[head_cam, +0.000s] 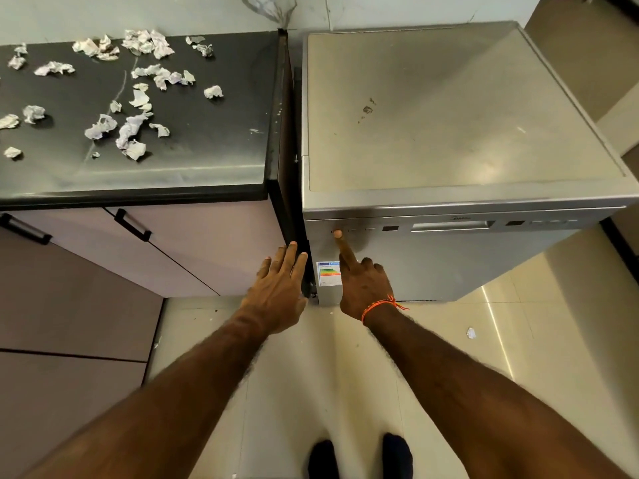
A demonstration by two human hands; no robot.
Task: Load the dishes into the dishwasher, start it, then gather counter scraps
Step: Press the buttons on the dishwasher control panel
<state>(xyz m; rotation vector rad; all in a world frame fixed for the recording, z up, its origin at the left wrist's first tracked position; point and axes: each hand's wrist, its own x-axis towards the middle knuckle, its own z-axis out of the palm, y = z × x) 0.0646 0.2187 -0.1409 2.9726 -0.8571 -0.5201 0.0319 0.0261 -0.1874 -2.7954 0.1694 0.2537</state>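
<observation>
The dishwasher point(449, 257) door is closed, so loading looks done. My right hand point(359, 285) puts its straight forefinger on a control-panel button, other fingers curled; whether it has started, I can't tell. My left hand point(276, 288) hovers flat, fingers together. Crumpled paper scraps point(131, 133) lie ungathered on the counter point(214, 140).

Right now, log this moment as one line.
door shut | right hand index presses dishwasher button | left hand open | scraps on counter
</observation>
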